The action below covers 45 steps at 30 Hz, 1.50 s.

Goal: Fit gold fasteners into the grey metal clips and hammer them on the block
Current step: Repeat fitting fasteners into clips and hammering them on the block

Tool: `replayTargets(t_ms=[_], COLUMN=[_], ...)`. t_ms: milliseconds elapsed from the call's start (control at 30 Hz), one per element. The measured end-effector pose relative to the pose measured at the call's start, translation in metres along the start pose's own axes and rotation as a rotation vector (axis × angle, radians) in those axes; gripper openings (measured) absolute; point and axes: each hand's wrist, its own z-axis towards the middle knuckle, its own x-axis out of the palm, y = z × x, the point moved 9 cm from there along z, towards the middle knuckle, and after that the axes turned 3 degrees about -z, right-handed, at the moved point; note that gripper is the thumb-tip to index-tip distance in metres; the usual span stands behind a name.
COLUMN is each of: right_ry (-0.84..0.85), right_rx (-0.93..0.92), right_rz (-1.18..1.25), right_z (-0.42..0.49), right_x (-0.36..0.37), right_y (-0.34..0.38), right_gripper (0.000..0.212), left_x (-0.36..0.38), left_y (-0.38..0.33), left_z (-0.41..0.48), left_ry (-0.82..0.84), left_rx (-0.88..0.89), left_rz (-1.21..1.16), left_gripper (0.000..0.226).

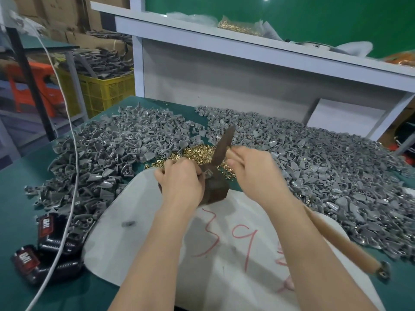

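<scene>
Block [214, 189] sits near centre of the green bench [22, 187], at the far edge of a white sheet [139, 221] w/ red marks. On top of it a grey clip [207, 175] just shows, pinched by the left hand [182, 178], fingers curled round it. Whether a gold piece is already in it can't be told: too small, partly hidden. Right hand [253, 169] grips the hammer [222, 147] high on its wooden handle, close under the head. The head is up, just above & behind the block, a bit blurred. So prob mid-cycle: one piece on the block, struck or about to be

Just behind the block is a small heap of gold fasteners [197, 153]. Either side are two big heaps of grey clips, left heap [107, 153] & right heap [314, 167]. Can't tell finished from raw, as no gold shows in either. Going by the heaps, plenty left to do. More gold ones sit in a bag [238, 26] on the shelf [179, 28]. Near left, black-red packs [47, 225]
</scene>
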Motion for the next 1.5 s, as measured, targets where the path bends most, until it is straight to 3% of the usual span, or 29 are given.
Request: replayTargets(t_ms=[67, 100, 200, 233, 367, 400, 467, 533, 633, 667, 800, 867, 967, 1100, 1233, 1333, 1367, 1433, 1500], right_ry=[-0.231, -0.228, 0.079, 0.081, -0.276, -0.237, 0.004, 0.056, -0.240, -0.244, 0.111, 0.088, 0.089, 0.289, 0.439, 0.316, 0.236, 0.147, 0.212], right_rx=[0.001, -0.003, -0.014, -0.004, -0.043, -0.051, -0.041, -0.028, -0.046, -0.062, -0.042, -0.024, 0.141, 0.307, 0.427, 0.336, 0.304, 0.175, 0.011], right_rz=[0.149, 0.138, -0.026, -0.025, 0.154, 0.152, 0.043, -0.044, 0.085, 0.088, -0.036, 0.032, 0.211, 0.168, 0.130, -0.181, -0.185, 0.017, 0.222], right_z=[-0.002, -0.003, -0.010, -0.010, -0.008, -0.008, -0.010, -0.006, -0.005, -0.007, -0.006, 0.004, 0.012, 0.007, -0.010, -0.002, 0.002, 0.009, 0.012], right_x=[-0.025, -0.022, 0.024, 0.023, -0.019, -0.013, 0.017, 0.018, -0.017, -0.017, 0.025, 0.019, 0.017, 0.049, 0.078, 0.061, 0.050, 0.036, 0.038], right_y=[-0.003, -0.003, 0.000, -0.002, -0.002, 0.001, 0.007, 0.005, 0.004, 0.008, 0.008, -0.002, -0.036, -0.073, -0.087, -0.082, -0.074, -0.050, -0.018], right_gripper=[0.031, 0.030, 0.020, 0.020, 0.028, 0.027, 0.023, 0.026, 0.027, 0.025, 0.021, 0.016, 0.017, 0.034, 0.030, 0.029, 0.032, 0.040, 0.036], left_x=[0.000, 0.000, -0.002, -0.002, -0.001, 0.000, 0.000, 0.001, 0.001, 0.002, 0.002, 0.001, 0.001, 0.001, -0.001, -0.003, -0.003, -0.004, -0.005], left_y=[0.000, 0.000, -0.002, -0.002, -0.003, -0.003, -0.003, -0.002, -0.001, -0.001, -0.003, -0.002, -0.002, -0.003, -0.003, -0.003, -0.004, -0.007, -0.012], left_z=[0.000, 0.000, 0.001, 0.000, 0.001, 0.001, 0.001, 0.000, 0.002, 0.002, 0.002, 0.001, 0.002, 0.001, 0.000, 0.000, 0.000, 0.000, 0.000], left_ry=[-0.011, -0.007, 0.011, 0.012, -0.001, 0.005, 0.012, 0.008, -0.006, 0.000, 0.017, 0.017, 0.016, 0.016, 0.000, -0.012, -0.016, -0.023, -0.023], left_rx=[-0.010, -0.012, 0.014, 0.017, 0.012, 0.006, 0.007, 0.007, -0.010, -0.016, 0.009, 0.004, -0.004, 0.004, 0.011, 0.011, 0.013, 0.025, 0.043], left_rz=[-0.043, -0.044, 0.010, 0.014, -0.034, -0.026, 0.019, 0.031, -0.043, -0.048, 0.005, -0.003, -0.028, -0.014, -0.005, 0.003, -0.010, -0.050, -0.087], left_gripper=[0.015, 0.015, 0.015, 0.014, 0.012, 0.013, 0.014, 0.015, 0.012, 0.012, 0.016, 0.016, 0.013, 0.014, 0.016, 0.018, 0.018, 0.018, 0.017])
